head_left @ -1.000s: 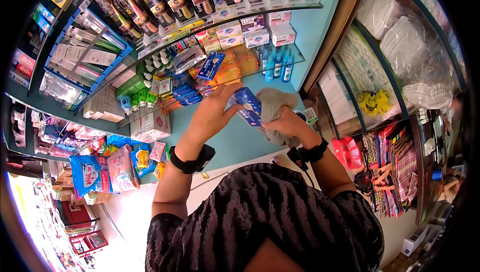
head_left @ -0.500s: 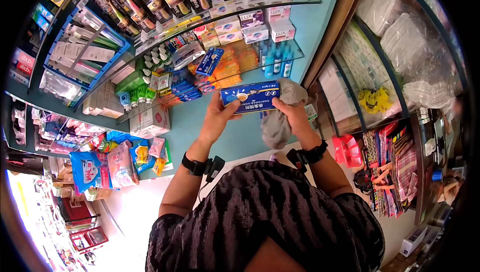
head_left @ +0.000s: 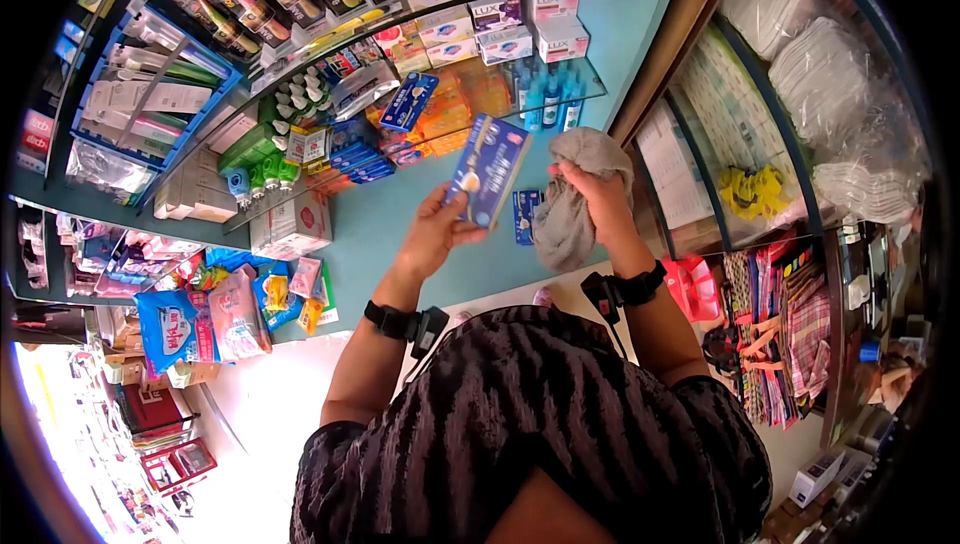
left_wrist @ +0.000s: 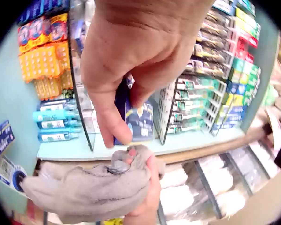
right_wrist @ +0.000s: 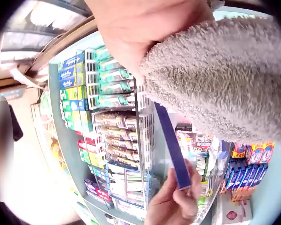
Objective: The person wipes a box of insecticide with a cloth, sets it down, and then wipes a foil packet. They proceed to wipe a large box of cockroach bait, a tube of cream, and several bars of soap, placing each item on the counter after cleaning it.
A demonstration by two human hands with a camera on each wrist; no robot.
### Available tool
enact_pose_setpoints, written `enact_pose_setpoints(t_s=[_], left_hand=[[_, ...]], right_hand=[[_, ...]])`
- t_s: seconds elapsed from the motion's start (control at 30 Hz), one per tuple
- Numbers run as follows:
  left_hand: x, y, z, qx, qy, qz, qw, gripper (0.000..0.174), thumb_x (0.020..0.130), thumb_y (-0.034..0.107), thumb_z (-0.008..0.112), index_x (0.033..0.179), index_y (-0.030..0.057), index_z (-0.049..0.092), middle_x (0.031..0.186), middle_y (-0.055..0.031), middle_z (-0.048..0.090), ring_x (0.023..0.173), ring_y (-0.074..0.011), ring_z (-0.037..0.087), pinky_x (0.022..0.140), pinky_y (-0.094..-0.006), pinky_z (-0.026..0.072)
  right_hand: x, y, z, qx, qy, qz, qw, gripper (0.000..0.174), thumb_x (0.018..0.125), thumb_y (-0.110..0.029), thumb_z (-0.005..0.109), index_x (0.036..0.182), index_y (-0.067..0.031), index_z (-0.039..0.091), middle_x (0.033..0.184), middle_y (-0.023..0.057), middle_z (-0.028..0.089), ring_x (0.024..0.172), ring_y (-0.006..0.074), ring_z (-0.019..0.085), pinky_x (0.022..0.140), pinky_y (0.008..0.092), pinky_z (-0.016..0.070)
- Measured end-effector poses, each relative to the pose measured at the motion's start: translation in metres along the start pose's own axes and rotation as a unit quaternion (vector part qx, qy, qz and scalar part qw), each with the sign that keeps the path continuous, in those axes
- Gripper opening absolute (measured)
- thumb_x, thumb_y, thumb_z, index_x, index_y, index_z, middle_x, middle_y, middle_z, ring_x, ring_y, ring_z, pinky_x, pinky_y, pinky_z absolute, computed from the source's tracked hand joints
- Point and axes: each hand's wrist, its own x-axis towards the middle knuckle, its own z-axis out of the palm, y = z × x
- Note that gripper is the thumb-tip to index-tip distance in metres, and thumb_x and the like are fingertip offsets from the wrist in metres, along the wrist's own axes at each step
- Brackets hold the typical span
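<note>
My left hand (head_left: 437,231) pinches the lower end of a flat blue box (head_left: 492,166) between thumb and fingers, above the counter. The box stands tilted, its printed face toward the head camera. To its right, my right hand (head_left: 603,206) grips a bunched grey cloth (head_left: 566,229), which hangs apart from the box. From the right wrist, the cloth (right_wrist: 220,75) looks fluffy, and the blue box (right_wrist: 172,143) shows its narrow side. A second blue box (head_left: 525,218) lies on the counter beside the cloth, and a similar box (head_left: 409,103) rests on the glass shelf.
Glass shelves (head_left: 450,166) with soap boxes (head_left: 505,45), blue bottles (head_left: 552,104) and orange packs (head_left: 447,124) rise behind the teal counter (head_left: 385,254). Laundry bags (head_left: 178,331) sit at the left end. A glass case (head_left: 690,159) with plastic-wrapped goods stands on the right.
The cloth was against the box, then both hands held the box level. Now the right hand has drawn away rightward with the cloth, and the left alone holds the box, turned steeply upward.
</note>
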Motion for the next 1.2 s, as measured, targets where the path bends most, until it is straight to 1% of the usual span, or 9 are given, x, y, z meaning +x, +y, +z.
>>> enact_pose_setpoints(t_s=[0.17,0.33,0.6,0.73,0.83,0.93,1.03,1.13,1.2], left_hand=[[0.044,-0.04,-0.047,-0.048,-0.002,-0.087,0.995,0.032,0.094,0.017,0.049,0.121,0.0013,0.043,0.107,-0.0139,0.06,0.089,-0.0261,0.065,0.078,-0.0337,0.0561],[0.092,-0.156,-0.097,-0.003,0.071,-0.178,0.981,0.043,0.088,0.019,0.059,0.125,0.0037,0.042,0.094,-0.0113,0.062,0.072,-0.0168,0.062,0.062,-0.0258,0.0529],[0.135,-0.254,-0.071,-0.029,0.121,-0.189,0.974,0.047,0.081,0.009,0.067,0.121,0.0034,0.043,0.082,-0.0094,0.063,0.063,-0.0145,0.061,0.053,-0.0254,0.0504],[0.152,-0.263,-0.053,0.002,0.169,-0.18,0.969,0.047,0.077,0.007,0.069,0.117,0.0041,0.045,0.082,-0.0107,0.063,0.064,-0.0163,0.061,0.052,-0.0263,0.0502],[0.155,-0.262,-0.045,0.204,0.204,-0.198,0.937,0.049,0.073,0.015,0.073,0.113,0.0043,0.047,0.083,-0.0137,0.063,0.068,-0.0236,0.063,0.057,-0.0331,0.0519],[0.167,-0.298,-0.061,0.337,0.202,-0.144,0.908,0.053,0.07,0.024,0.075,0.111,0.0047,0.049,0.086,-0.019,0.062,0.079,-0.0317,0.063,0.069,-0.0393,0.051],[0.164,-0.302,-0.063,0.429,0.221,-0.1,0.87,0.057,0.069,0.031,0.075,0.113,0.0049,0.049,0.09,-0.0218,0.061,0.089,-0.0356,0.06,0.079,-0.042,0.048],[0.147,-0.272,-0.053,0.489,0.26,-0.091,0.828,0.055,0.071,0.029,0.073,0.115,0.0059,0.05,0.094,-0.0216,0.061,0.092,-0.0341,0.06,0.08,-0.0406,0.0475],[0.143,-0.251,-0.061,0.419,0.223,-0.046,0.879,0.051,0.074,0.027,0.071,0.116,0.0066,0.05,0.095,-0.0193,0.062,0.089,-0.0332,0.06,0.079,-0.0411,0.0477]], right_hand=[[-0.002,0.002,-0.036,0.064,0.05,0.006,0.997,0.026,0.083,-0.015,0.065,0.105,-0.0037,0.06,0.088,0.0081,0.064,0.072,0.0186,0.062,0.061,0.0317,0.0514],[-0.016,-0.012,-0.064,0.076,0.118,0.041,0.989,0.018,0.084,-0.013,0.063,0.099,-0.003,0.06,0.084,0.0077,0.064,0.068,0.017,0.061,0.059,0.0309,0.0505],[-0.036,-0.015,-0.097,0.012,0.169,0.072,0.983,0.018,0.084,-0.011,0.063,0.099,-0.0021,0.059,0.084,0.0086,0.065,0.069,0.0177,0.061,0.062,0.0313,0.0517],[-0.041,-0.008,-0.115,-0.048,0.177,0.075,0.98,0.027,0.085,-0.017,0.062,0.107,-0.0023,0.056,0.091,0.0107,0.065,0.069,0.0211,0.063,0.059,0.0351,0.0528],[-0.041,-0.002,-0.125,-0.038,0.181,0.099,0.978,0.025,0.085,-0.016,0.061,0.106,-0.0021,0.057,0.091,0.0108,0.065,0.069,0.0215,0.063,0.06,0.0353,0.0534],[-0.039,-0.007,-0.119,-0.016,0.182,0.107,0.977,0.018,0.084,-0.009,0.062,0.101,-0.0017,0.06,0.087,0.0096,0.066,0.071,0.018,0.062,0.063,0.0311,0.0521],[-0.035,-0.001,-0.126,-0.056,0.165,0.106,0.979,0.023,0.086,-0.015,0.06,0.106,-0.0035,0.057,0.093,0.0103,0.064,0.071,0.0215,0.063,0.061,0.0356,0.0536],[-0.028,-0.008,-0.106,-0.017,0.18,0.112,0.977,0.019,0.085,-0.009,0.06,0.102,-0.0003,0.06,0.088,0.0097,0.066,0.071,0.0192,0.063,0.064,0.0317,0.0522],[-0.024,-0.005,-0.101,0.013,0.156,0.127,0.979,0.021,0.086,-0.01,0.06,0.104,0.0005,0.059,0.089,0.0101,0.066,0.072,0.0196,0.063,0.064,0.032,0.0524]])
